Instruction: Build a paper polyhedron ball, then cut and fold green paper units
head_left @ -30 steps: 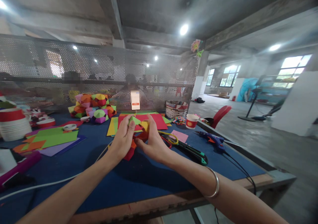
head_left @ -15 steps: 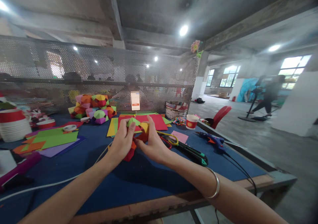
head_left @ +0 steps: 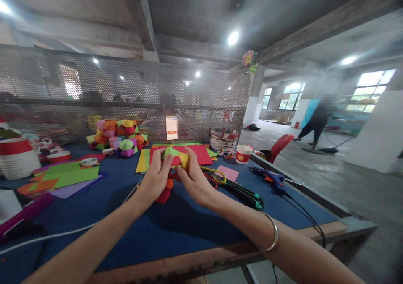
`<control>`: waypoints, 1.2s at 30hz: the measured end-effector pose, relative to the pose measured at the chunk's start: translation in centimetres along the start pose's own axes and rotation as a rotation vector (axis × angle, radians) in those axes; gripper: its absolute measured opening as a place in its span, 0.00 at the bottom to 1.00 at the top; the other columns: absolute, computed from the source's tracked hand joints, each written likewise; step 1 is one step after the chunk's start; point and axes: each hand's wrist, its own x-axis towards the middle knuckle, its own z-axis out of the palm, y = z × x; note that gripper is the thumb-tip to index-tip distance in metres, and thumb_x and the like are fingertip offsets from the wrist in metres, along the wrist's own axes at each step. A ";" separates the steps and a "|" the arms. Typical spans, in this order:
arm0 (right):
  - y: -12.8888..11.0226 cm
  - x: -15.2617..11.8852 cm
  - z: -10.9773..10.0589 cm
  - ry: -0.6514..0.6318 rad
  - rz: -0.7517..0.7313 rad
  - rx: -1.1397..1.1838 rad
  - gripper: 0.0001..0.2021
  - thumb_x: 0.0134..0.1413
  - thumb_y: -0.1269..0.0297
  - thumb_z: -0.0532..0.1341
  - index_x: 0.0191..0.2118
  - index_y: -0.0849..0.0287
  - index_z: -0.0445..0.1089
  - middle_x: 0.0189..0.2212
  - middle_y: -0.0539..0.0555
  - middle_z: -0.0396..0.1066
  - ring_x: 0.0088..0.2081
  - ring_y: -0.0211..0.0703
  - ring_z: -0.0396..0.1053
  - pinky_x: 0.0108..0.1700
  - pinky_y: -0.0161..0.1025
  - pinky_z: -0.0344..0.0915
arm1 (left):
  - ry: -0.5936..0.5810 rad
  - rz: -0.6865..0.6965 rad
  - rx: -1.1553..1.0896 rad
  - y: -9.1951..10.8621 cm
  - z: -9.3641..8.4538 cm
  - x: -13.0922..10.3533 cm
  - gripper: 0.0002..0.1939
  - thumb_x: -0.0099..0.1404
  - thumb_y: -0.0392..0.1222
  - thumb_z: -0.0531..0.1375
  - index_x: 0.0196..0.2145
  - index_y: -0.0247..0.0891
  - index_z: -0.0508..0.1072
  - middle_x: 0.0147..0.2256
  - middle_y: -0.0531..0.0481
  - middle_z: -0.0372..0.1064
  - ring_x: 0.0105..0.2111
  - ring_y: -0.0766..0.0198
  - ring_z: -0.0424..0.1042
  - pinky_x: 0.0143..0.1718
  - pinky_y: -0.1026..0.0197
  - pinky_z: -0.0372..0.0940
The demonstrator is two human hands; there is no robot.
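Note:
Between my two hands is a folded paper piece [head_left: 181, 160] with green, yellow and red faces. My left hand [head_left: 158, 175] grips its left side, thumb on the near face. On its right side, my right hand [head_left: 195, 179] holds it with fingers behind and thumb in front. A red and orange paper piece [head_left: 165, 192] lies on the blue table just below my hands. Behind them is a stack of coloured sheets, a red sheet [head_left: 201, 154] on top.
Finished paper balls [head_left: 126, 147] sit at the back left, beside loose sheets [head_left: 71, 175]. Scissors [head_left: 217, 175], a green-black cutter [head_left: 245, 194], a glue gun [head_left: 270, 180] and a paper cup [head_left: 243, 154] are right. A person [head_left: 317, 118] walks beyond.
My right thumb and fingers have shifted slightly on the paper piece, closing in over its right side. The person in the background has moved left.

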 end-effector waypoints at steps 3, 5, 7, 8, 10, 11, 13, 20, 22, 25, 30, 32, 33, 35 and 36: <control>-0.1 0.1 -0.2 -0.017 0.052 0.071 0.26 0.68 0.56 0.51 0.67 0.57 0.48 0.65 0.67 0.56 0.66 0.52 0.57 0.68 0.58 0.55 | -0.023 -0.001 -0.016 0.5 -0.1 0.1 0.22 0.71 0.60 0.49 0.52 0.42 0.63 0.54 0.40 0.69 0.55 0.53 0.69 0.59 0.47 0.62; -0.2 0.2 -0.3 -0.024 0.055 0.103 0.24 0.69 0.54 0.50 0.66 0.56 0.50 0.64 0.66 0.56 0.66 0.51 0.56 0.68 0.58 0.53 | -0.043 0.003 -0.016 0.8 -0.2 0.1 0.22 0.71 0.58 0.49 0.54 0.42 0.64 0.59 0.40 0.65 0.59 0.53 0.66 0.64 0.46 0.57; -0.3 0.2 -0.5 -0.025 0.061 0.123 0.24 0.70 0.52 0.50 0.65 0.56 0.52 0.64 0.65 0.57 0.66 0.51 0.57 0.69 0.57 0.52 | -0.062 0.006 -0.016 0.8 -0.2 0.1 0.22 0.72 0.57 0.49 0.55 0.42 0.64 0.61 0.40 0.63 0.62 0.53 0.63 0.66 0.47 0.54; -0.3 0.2 -0.5 -0.023 0.062 0.129 0.24 0.70 0.51 0.50 0.65 0.55 0.53 0.63 0.65 0.57 0.66 0.51 0.57 0.69 0.57 0.52 | -0.071 0.004 -0.018 0.8 -0.2 0.1 0.22 0.72 0.57 0.49 0.56 0.42 0.64 0.61 0.40 0.64 0.62 0.53 0.63 0.66 0.47 0.54; -0.2 0.3 -0.5 -0.026 0.061 0.138 0.25 0.69 0.49 0.50 0.65 0.55 0.54 0.63 0.65 0.58 0.65 0.51 0.57 0.68 0.57 0.53 | -0.076 -0.002 -0.026 0.5 -0.2 0.2 0.22 0.72 0.56 0.50 0.57 0.43 0.63 0.60 0.40 0.64 0.61 0.53 0.64 0.65 0.47 0.55; -0.2 0.3 -0.5 -0.031 0.063 0.149 0.25 0.69 0.48 0.50 0.65 0.55 0.54 0.63 0.65 0.58 0.65 0.52 0.57 0.68 0.57 0.53 | -0.074 -0.006 -0.035 0.4 -0.2 0.2 0.22 0.72 0.56 0.50 0.57 0.43 0.63 0.60 0.41 0.65 0.61 0.53 0.65 0.64 0.48 0.57; -0.3 0.4 -0.5 -0.032 0.076 0.187 0.29 0.68 0.45 0.51 0.66 0.55 0.54 0.64 0.66 0.57 0.67 0.53 0.55 0.68 0.58 0.52 | -0.062 -0.007 -0.059 0.1 -0.2 0.3 0.21 0.72 0.56 0.51 0.56 0.44 0.64 0.58 0.42 0.67 0.59 0.53 0.66 0.63 0.48 0.58; -1.3 0.8 -0.8 0.074 0.147 0.437 0.42 0.63 0.32 0.49 0.73 0.52 0.41 0.66 0.63 0.55 0.67 0.54 0.56 0.69 0.56 0.51 | -0.024 -0.210 -0.369 1.3 -0.1 0.2 0.20 0.72 0.53 0.54 0.57 0.43 0.64 0.49 0.46 0.72 0.48 0.57 0.74 0.56 0.51 0.67; -1.6 0.8 -0.8 0.121 0.160 0.461 0.44 0.61 0.31 0.50 0.73 0.52 0.41 0.67 0.64 0.53 0.68 0.54 0.55 0.69 0.55 0.50 | 0.014 -0.331 -0.478 2.0 -0.2 0.2 0.18 0.73 0.50 0.54 0.57 0.43 0.64 0.46 0.46 0.73 0.45 0.59 0.76 0.51 0.54 0.71; -1.6 0.7 -0.6 0.147 0.212 0.488 0.45 0.59 0.30 0.53 0.73 0.50 0.41 0.67 0.63 0.51 0.68 0.55 0.53 0.68 0.57 0.52 | 0.082 -0.424 -0.608 2.8 -0.2 0.3 0.16 0.73 0.47 0.55 0.56 0.44 0.64 0.47 0.47 0.74 0.44 0.61 0.77 0.46 0.57 0.73; -1.7 0.3 0.2 0.034 0.344 0.656 0.46 0.57 0.36 0.60 0.72 0.44 0.37 0.67 0.62 0.53 0.60 0.55 0.66 0.52 0.55 0.72 | 0.166 -0.423 -0.665 3.2 0.1 0.1 0.17 0.73 0.49 0.56 0.57 0.46 0.65 0.46 0.47 0.75 0.44 0.60 0.78 0.45 0.57 0.74; -1.8 0.1 0.5 0.002 0.325 0.708 0.47 0.56 0.39 0.64 0.71 0.43 0.37 0.65 0.60 0.56 0.56 0.51 0.69 0.51 0.52 0.74 | 0.188 -0.402 -0.663 3.2 0.3 -0.1 0.17 0.74 0.49 0.55 0.57 0.46 0.64 0.46 0.47 0.75 0.45 0.60 0.77 0.47 0.57 0.73; -1.8 0.1 0.6 -0.009 0.306 0.733 0.47 0.55 0.41 0.65 0.70 0.43 0.37 0.65 0.59 0.58 0.55 0.50 0.69 0.51 0.52 0.74 | 0.188 -0.392 -0.660 3.1 0.3 -0.2 0.17 0.75 0.49 0.54 0.58 0.46 0.63 0.46 0.47 0.75 0.45 0.60 0.77 0.48 0.57 0.73; -1.8 0.0 0.8 -0.028 0.264 0.769 0.46 0.54 0.43 0.67 0.69 0.44 0.40 0.62 0.57 0.62 0.54 0.47 0.70 0.54 0.51 0.73 | 0.170 -0.363 -0.642 2.9 0.5 -0.4 0.17 0.75 0.51 0.54 0.57 0.46 0.63 0.47 0.47 0.74 0.48 0.60 0.76 0.52 0.56 0.71; -1.8 0.1 0.8 -0.036 0.249 0.777 0.45 0.55 0.43 0.67 0.68 0.45 0.41 0.60 0.57 0.64 0.54 0.46 0.70 0.55 0.51 0.72 | 0.157 -0.335 -0.625 2.7 0.5 -0.5 0.18 0.74 0.52 0.54 0.57 0.46 0.63 0.47 0.47 0.73 0.50 0.60 0.75 0.53 0.55 0.70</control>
